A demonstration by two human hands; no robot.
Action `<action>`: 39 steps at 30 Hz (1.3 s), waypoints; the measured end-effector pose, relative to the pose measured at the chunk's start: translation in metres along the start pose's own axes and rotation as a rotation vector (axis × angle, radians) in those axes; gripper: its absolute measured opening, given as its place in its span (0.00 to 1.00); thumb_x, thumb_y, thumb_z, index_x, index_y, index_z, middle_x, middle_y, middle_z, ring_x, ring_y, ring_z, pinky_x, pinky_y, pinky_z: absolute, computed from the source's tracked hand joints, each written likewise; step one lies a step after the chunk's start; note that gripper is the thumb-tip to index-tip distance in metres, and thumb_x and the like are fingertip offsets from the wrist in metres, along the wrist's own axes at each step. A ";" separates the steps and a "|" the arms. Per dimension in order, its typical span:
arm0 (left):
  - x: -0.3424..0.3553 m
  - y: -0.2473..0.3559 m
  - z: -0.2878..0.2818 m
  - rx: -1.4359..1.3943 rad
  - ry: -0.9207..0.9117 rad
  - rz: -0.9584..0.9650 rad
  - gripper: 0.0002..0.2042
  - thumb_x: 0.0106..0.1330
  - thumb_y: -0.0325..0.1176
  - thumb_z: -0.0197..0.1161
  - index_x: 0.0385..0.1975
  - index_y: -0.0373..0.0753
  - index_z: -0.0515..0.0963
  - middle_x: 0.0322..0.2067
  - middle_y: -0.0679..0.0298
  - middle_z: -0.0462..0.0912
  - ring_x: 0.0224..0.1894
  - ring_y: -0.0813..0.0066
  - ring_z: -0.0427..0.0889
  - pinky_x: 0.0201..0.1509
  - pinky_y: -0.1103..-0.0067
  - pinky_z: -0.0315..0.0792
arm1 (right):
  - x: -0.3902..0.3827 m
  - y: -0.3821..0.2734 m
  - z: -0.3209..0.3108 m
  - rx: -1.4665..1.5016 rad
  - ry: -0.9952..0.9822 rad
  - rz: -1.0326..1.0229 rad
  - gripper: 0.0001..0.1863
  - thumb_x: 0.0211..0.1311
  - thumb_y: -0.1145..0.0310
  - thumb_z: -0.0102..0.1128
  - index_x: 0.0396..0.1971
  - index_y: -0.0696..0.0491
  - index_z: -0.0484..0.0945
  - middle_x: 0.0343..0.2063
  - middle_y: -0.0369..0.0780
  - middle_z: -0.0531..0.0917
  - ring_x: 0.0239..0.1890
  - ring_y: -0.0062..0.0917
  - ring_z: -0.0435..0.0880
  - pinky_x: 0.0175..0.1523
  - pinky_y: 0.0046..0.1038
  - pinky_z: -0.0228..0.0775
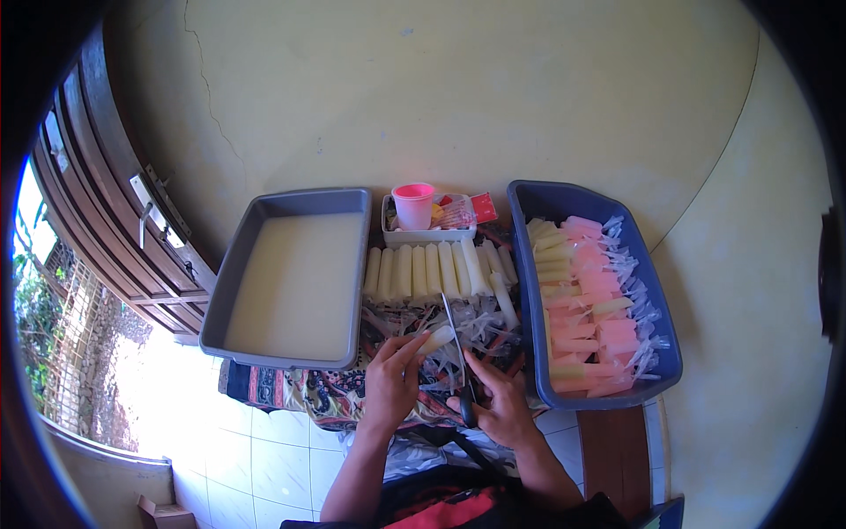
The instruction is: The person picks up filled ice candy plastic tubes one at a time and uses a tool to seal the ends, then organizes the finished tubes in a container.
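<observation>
My left hand (pixel 392 386) is closed around one end of a pale plastic-wrapped tube (pixel 437 340), whose rounded end points up and right. Held in my right hand (pixel 504 407) is a pair of scissors (pixel 455 331) with black handles. The long blades point up and away, passing right beside the tube's end. Whether they touch it I cannot tell. Beyond my hands lies a row of similar filled pale tubes (pixel 429 271), side by side. Loose clear plastic ends (pixel 480 319) are bunched on the near side of that row.
A grey tub (pixel 210 328) of milky liquid stands on the left. On the right, a blue-grey tub (pixel 665 366) holds pink and pale tubes. A white tray (pixel 429 236) with a pink cup (pixel 413 207) sits behind the row. Patterned cloth (pixel 328 395) lies underneath.
</observation>
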State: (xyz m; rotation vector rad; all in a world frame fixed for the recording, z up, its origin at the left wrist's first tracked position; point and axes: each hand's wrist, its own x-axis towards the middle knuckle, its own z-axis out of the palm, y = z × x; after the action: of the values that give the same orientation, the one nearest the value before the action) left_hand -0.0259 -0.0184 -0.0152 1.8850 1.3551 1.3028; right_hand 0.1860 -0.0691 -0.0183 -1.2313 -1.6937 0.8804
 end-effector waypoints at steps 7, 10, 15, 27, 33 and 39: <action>-0.002 -0.007 0.003 0.031 0.022 0.025 0.20 0.68 0.18 0.69 0.59 0.41 0.89 0.47 0.52 0.89 0.45 0.50 0.90 0.50 0.65 0.82 | -0.010 0.007 0.011 0.186 -0.036 0.044 0.47 0.69 0.75 0.77 0.83 0.61 0.59 0.52 0.41 0.84 0.44 0.17 0.83 0.46 0.23 0.81; -0.003 -0.005 0.003 0.034 0.019 -0.003 0.20 0.68 0.18 0.68 0.58 0.41 0.89 0.47 0.52 0.89 0.45 0.50 0.90 0.50 0.65 0.82 | -0.012 -0.010 0.009 0.290 -0.069 0.173 0.47 0.71 0.76 0.75 0.84 0.60 0.58 0.46 0.39 0.85 0.37 0.15 0.82 0.39 0.23 0.80; -0.005 -0.011 0.004 0.072 0.023 0.012 0.20 0.67 0.17 0.68 0.58 0.41 0.89 0.47 0.51 0.89 0.46 0.49 0.89 0.52 0.64 0.82 | -0.015 -0.016 0.007 0.368 -0.116 0.296 0.48 0.71 0.73 0.76 0.84 0.60 0.57 0.51 0.41 0.83 0.39 0.17 0.83 0.36 0.24 0.81; -0.005 -0.013 0.003 0.082 0.052 0.014 0.21 0.66 0.16 0.67 0.57 0.38 0.88 0.46 0.50 0.88 0.46 0.49 0.88 0.51 0.63 0.82 | -0.020 0.005 0.009 0.067 -0.101 0.096 0.50 0.68 0.73 0.79 0.84 0.55 0.58 0.43 0.40 0.86 0.35 0.19 0.86 0.38 0.25 0.80; -0.006 -0.012 0.002 0.067 0.064 0.009 0.21 0.67 0.16 0.67 0.59 0.38 0.87 0.46 0.50 0.88 0.45 0.48 0.89 0.51 0.63 0.82 | -0.012 -0.004 0.000 -0.345 -0.044 -0.002 0.49 0.64 0.59 0.81 0.80 0.60 0.64 0.57 0.53 0.79 0.57 0.44 0.85 0.61 0.41 0.78; -0.003 0.002 0.000 0.035 0.053 -0.018 0.20 0.68 0.17 0.67 0.59 0.37 0.87 0.46 0.49 0.88 0.45 0.48 0.90 0.50 0.63 0.82 | -0.010 0.001 -0.002 -0.607 -0.073 0.128 0.47 0.59 0.60 0.81 0.77 0.56 0.69 0.60 0.51 0.75 0.60 0.53 0.81 0.66 0.49 0.74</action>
State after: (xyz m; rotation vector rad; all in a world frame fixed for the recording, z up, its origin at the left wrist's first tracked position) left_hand -0.0251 -0.0223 -0.0151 1.8689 1.4270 1.3370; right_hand 0.1900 -0.0784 -0.0201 -1.7351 -2.0392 0.4921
